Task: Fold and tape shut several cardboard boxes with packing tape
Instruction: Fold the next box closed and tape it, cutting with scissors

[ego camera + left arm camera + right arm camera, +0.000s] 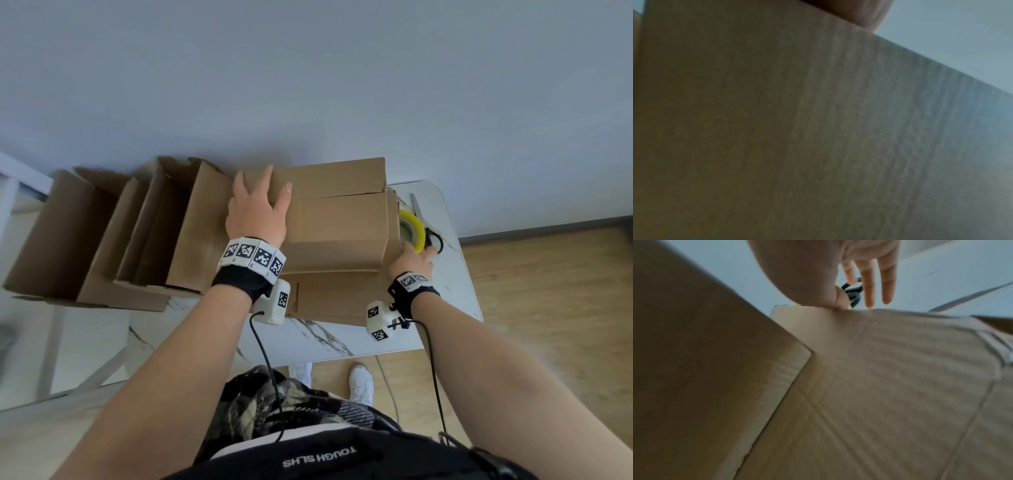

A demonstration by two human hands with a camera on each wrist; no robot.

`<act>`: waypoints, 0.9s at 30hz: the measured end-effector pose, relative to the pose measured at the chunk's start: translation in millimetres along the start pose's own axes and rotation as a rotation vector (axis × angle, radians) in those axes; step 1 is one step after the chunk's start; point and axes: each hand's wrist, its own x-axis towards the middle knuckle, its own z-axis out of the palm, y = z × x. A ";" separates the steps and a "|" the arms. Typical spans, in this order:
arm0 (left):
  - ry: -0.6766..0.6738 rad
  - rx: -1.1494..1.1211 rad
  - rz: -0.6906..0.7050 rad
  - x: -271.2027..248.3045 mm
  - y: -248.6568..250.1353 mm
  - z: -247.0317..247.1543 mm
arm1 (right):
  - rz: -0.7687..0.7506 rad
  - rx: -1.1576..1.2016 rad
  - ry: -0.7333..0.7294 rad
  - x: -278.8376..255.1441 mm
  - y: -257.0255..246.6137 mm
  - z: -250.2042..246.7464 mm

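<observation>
A brown cardboard box [335, 222] stands mid-table with its top flaps folded down, a seam showing between them. My left hand [258, 205] lies spread flat on the box's left top, fingers straight; in the left wrist view cardboard [777, 129] fills the frame. My right hand [416, 253] is at the box's right side, next to a yellow roll of packing tape [412, 229]. In the right wrist view its fingers [869, 282] are straight and hold nothing, and the thumb touches a cardboard flap edge [828, 313].
Black-handled scissors [432, 236] lie just right of the tape on the white marble table [455, 281]. Open boxes [85, 233] stand in a row to the left. Another cardboard piece [335, 298] lies under the box. Wooden floor shows on the right.
</observation>
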 end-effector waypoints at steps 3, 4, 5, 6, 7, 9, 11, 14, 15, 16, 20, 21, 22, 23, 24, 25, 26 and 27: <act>-0.003 0.003 0.002 -1.7 -1.8 0.0 | 0.009 -0.091 0.001 1.9 2.5 0.7; -0.004 0.004 0.002 -2.0 -2.5 -0.1 | -0.020 -0.122 0.003 3.3 3.1 -0.5; -0.005 0.004 0.001 -2.1 -3.2 -0.4 | -0.045 -0.153 0.001 4.9 3.5 -2.9; -0.007 0.005 0.000 -2.2 -3.5 -0.6 | -0.069 -0.184 0.002 6.7 4.0 -5.8; -0.010 0.005 0.001 -1.4 -3.7 -1.0 | -0.086 -0.211 0.007 7.8 3.9 -9.7; -0.016 0.001 -0.001 1.6 -3.6 -1.8 | -0.120 -0.239 0.038 8.8 3.3 -17.4; -0.015 -0.009 -0.010 6.3 -4.1 -3.1 | -0.146 -0.246 0.082 6.9 2.4 -22.1; -0.014 -0.017 -0.019 12.8 -4.9 -6.2 | -0.176 -0.245 0.155 0.8 1.6 -24.8; -0.020 -0.014 -0.020 14.3 -4.9 -6.7 | -0.171 -0.240 0.176 -1.4 1.9 -26.9; -0.025 -0.012 -0.022 15.0 -4.4 -7.1 | -0.156 -0.233 0.194 -3.7 3.1 -30.6; -0.065 0.009 0.005 14.1 1.1 -1.6 | -0.046 -0.186 0.249 -8.7 13.4 -56.8; -0.080 0.027 0.024 12.5 3.9 2.0 | -0.013 -0.147 0.263 -8.3 16.0 -65.0; -0.090 0.053 0.042 10.3 6.8 6.3 | 0.018 -0.096 0.275 -8.1 18.1 -73.0; -0.087 0.080 0.057 8.1 9.7 11.0 | 0.036 -0.038 0.281 -8.2 18.9 -80.8; -0.074 0.101 0.064 5.9 12.3 14.5 | 0.039 0.026 0.288 -8.7 17.9 -87.5; -0.062 0.111 0.068 3.8 14.1 17.5 | 0.032 0.088 0.298 -10.2 15.9 -93.1; -0.054 0.118 0.071 2.3 16.6 19.4 | 0.024 0.156 0.309 -12.9 12.7 -98.7; -0.051 0.132 0.072 1.8 16.2 21.2 | 0.016 0.226 0.315 -15.9 7.2 -101.3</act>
